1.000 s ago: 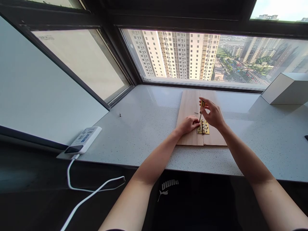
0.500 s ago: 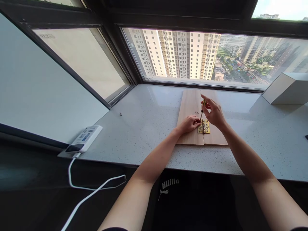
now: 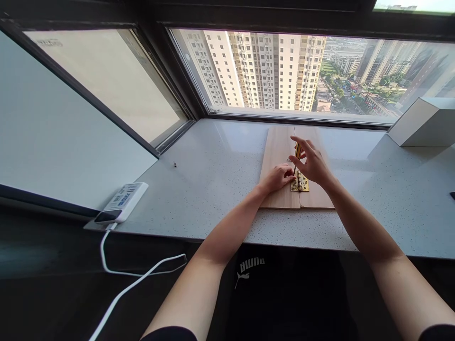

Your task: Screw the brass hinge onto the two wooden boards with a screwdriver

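A brass-coloured hinge lies unfolded across the seam of two pale wooden boards, the left board and the right board. Dark holes or screws dot its leaves. My right hand holds a screwdriver with a yellow and black handle, its shaft pointing down at the left leaf's upper part. My left hand rests on the left board, fingertips pinched beside the screwdriver's tip; whatever they hold is hidden. A small metal screw lies on the left board, partly behind the right thumb.
A small dark piece lies on the speckled white sill. At the left edge sits a white power strip with its cable hanging down. A white box stands at the right, by the window.
The view has tilted slightly, so the scene sits higher. My right thumb and fingers have shifted left around the screwdriver handle. My left hand stays at the hinge.
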{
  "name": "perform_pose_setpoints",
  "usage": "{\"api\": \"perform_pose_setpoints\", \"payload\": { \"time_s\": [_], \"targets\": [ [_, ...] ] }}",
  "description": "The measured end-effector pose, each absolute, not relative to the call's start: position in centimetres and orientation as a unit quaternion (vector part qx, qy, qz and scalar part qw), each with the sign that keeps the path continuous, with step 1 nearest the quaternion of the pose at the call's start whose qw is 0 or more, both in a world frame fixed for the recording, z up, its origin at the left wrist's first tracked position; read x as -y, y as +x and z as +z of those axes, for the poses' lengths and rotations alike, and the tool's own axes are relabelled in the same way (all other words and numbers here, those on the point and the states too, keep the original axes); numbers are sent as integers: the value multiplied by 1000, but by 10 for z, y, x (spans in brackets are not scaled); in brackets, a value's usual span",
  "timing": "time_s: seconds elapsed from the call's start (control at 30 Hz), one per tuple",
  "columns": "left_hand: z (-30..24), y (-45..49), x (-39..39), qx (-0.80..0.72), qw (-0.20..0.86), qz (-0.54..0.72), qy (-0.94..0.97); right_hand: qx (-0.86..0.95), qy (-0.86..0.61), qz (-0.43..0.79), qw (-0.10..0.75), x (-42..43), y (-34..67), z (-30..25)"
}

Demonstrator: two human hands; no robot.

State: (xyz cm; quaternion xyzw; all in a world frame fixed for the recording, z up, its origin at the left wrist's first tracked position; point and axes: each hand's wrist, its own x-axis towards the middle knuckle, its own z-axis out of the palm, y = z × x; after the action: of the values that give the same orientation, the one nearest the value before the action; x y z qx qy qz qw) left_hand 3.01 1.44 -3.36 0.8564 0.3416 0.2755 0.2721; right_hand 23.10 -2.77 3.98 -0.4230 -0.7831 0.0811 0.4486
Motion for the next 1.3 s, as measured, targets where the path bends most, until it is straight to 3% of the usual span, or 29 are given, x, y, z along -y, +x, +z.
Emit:
{"api": "perform_pose_setpoints", "payload": {
  "time_s": [0.4,0.67,0.97,1.17,1.3],
  "targets": [
    [-31,28,-9,-349,250,255,867,788,-377,43,486,32,232,55],
    [-24,44,-13,-339,163,187,907,747,-399,9,531,39,246,75],
    [-21,45,-15,-371,200,180,889,719,-429,-18,546,40,258,87],
    [-14,43,-11,-399,147,157,891,722,-417,-1,552,38,260,88],
    [-11,43,-11,-361,170,141,906,728,-409,0,550,38,262,89]
  ]
}}
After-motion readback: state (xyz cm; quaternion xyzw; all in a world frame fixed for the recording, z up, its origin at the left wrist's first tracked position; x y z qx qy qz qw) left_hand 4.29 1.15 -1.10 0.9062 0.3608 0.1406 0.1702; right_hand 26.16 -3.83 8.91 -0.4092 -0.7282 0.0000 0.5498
